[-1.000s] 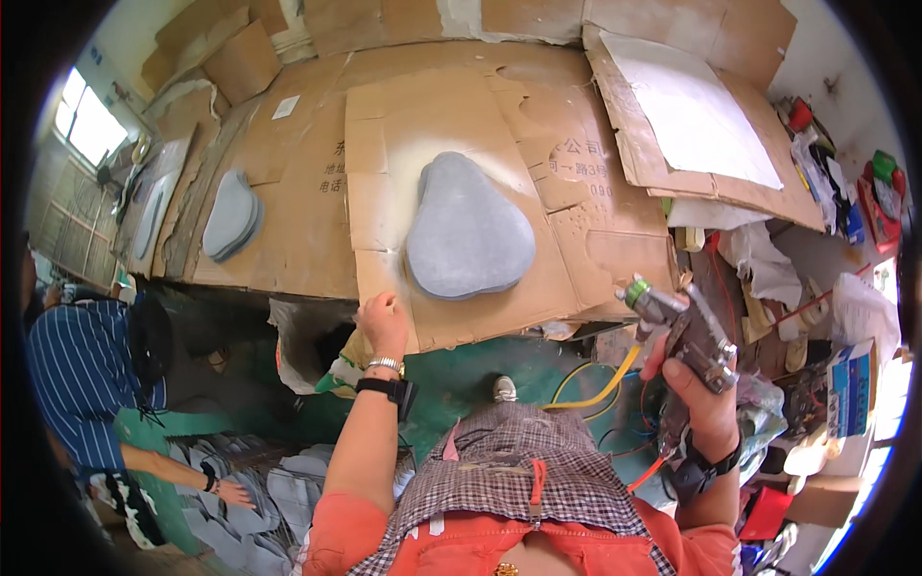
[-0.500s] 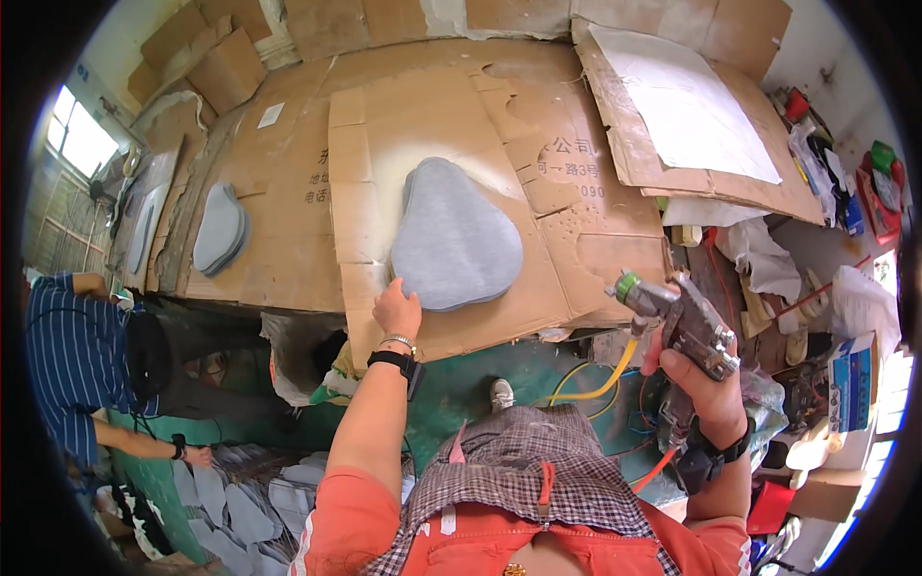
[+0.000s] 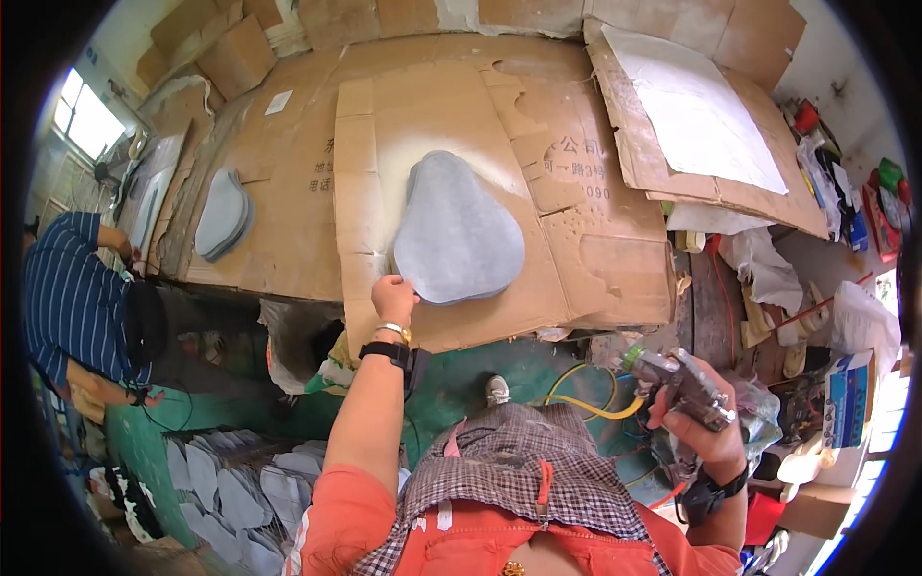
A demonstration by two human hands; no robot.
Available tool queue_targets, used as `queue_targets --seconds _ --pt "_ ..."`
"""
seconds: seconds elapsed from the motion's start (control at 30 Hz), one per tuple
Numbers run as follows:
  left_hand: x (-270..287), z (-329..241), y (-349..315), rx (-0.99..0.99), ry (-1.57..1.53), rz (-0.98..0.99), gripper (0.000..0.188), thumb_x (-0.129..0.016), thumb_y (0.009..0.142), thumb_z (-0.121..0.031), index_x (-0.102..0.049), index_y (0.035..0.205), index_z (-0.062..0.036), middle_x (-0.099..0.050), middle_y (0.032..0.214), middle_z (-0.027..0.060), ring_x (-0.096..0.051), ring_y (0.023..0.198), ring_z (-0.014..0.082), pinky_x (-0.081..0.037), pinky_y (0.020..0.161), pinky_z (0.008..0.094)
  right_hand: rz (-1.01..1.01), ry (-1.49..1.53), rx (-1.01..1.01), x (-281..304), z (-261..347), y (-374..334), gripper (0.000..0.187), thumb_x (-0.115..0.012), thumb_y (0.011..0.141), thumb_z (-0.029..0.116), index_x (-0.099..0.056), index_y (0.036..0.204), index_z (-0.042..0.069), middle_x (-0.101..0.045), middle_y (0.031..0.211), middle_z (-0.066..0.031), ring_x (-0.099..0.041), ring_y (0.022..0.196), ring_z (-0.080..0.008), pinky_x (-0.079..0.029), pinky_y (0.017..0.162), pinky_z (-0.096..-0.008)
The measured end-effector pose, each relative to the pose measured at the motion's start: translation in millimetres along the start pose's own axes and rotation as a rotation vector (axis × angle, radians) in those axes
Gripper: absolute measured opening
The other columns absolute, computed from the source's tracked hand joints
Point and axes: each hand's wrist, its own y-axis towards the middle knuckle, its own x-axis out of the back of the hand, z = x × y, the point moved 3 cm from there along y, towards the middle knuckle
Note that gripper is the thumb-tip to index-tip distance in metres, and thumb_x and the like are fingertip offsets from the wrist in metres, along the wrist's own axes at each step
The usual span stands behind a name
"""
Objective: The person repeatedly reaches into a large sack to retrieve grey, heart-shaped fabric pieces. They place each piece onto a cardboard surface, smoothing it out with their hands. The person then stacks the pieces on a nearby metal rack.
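Observation:
A stack of grey, rounded-triangular padded pieces (image 3: 459, 230) lies on a cardboard sheet, its narrow end pointing away from me. At the stack's near left corner, my left hand (image 3: 393, 300) is closed, fingers curled and pinching the edge. How many layers it grips is hidden. My right hand (image 3: 709, 430) is wrapped round a metal spray gun (image 3: 693, 392), held off the table's front right side. The gun has a green ring near its nozzle end, and a yellow hose (image 3: 610, 413) shows beside it.
Another grey stack (image 3: 223, 216) sits at the table's left. White paper (image 3: 706, 106) on cardboard lies at the back right. A co-worker in a striped shirt (image 3: 72, 293) stands at the left. Several grey pieces (image 3: 240, 494) lie on the green floor; hoses run near my foot.
My right hand has lowered the spray gun toward me. The fingers of my left hand have curled in at the stack's corner. The co-worker's arms have shifted.

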Motion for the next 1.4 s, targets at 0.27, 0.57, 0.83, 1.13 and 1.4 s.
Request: queue_targets --seconds 0.27,0.57,0.83,1.13,1.4 --pt "3.9 -18.0 -9.7 -0.016 0.146 0.02 0.009 -0.06 0.087 -0.008 -0.062 0.092 -0.0006 -0.063 0.068 0.0067 -0.062 0.046 0.0168 -0.046 0.039 0.0272 -0.071 -0.056 -0.032 9.6 0.9 -8.2 0.067 -0.07 0.074 0.005 -0.044 0.135 -0.003 -0.064 0.086 -0.0094 -0.061 0.074 -0.0156 -0.05 0.072 -0.0289" --pt "-0.6 -26.9 -24.1 0.021 -0.027 -0.107 0.006 -0.056 0.085 -0.005 -0.057 0.082 -0.0001 -0.063 0.067 0.01 -0.063 0.048 0.0197 -0.049 0.041 0.0301 -0.227 0.008 0.06 6.6 1.2 6.6 0.071 -0.075 0.075 0.016 -0.042 0.136 -0.003 -0.062 0.081 -0.0108 -0.062 0.072 -0.018 -0.052 0.071 -0.0322" --pt "1.6 -54.2 -33.9 0.066 -0.344 0.058 0.006 -0.058 0.084 -0.007 -0.056 0.085 -0.002 -0.061 0.076 0.0071 -0.061 0.06 0.0159 -0.054 0.053 0.0325 -0.093 -0.032 0.001 10.6 -8.4 17.7 0.069 -0.074 0.076 0.016 -0.043 0.134 -0.002 -0.062 0.082 -0.0106 -0.062 0.072 -0.0184 -0.051 0.071 -0.031" --pt "86.8 -73.4 -87.2 -0.01 -0.999 0.279 0.022 -0.05 0.088 0.002 -0.051 0.11 -0.001 -0.061 0.098 0.0085 -0.064 0.085 0.0197 -0.056 0.076 0.0353 0.194 -0.048 -0.043 -42.4 -27.4 77.8 0.063 -0.073 0.076 0.014 -0.047 0.131 -0.002 -0.063 0.087 -0.0072 -0.062 0.081 -0.0175 -0.049 0.077 -0.031" --pt "268.2 14.9 -241.6 -0.018 -1.325 0.131 0.054 -0.047 0.082 0.008 -0.04 0.136 0.0004 -0.059 0.122 0.0125 -0.061 0.108 0.0233 -0.051 0.095 0.0385 0.543 -0.069 -0.139 -146.8 -42.7 70.1 0.061 -0.068 0.076 0.006 -0.047 0.133 -0.002 -0.063 0.09 -0.0085 -0.061 0.082 -0.0186 -0.049 0.078 -0.0324"
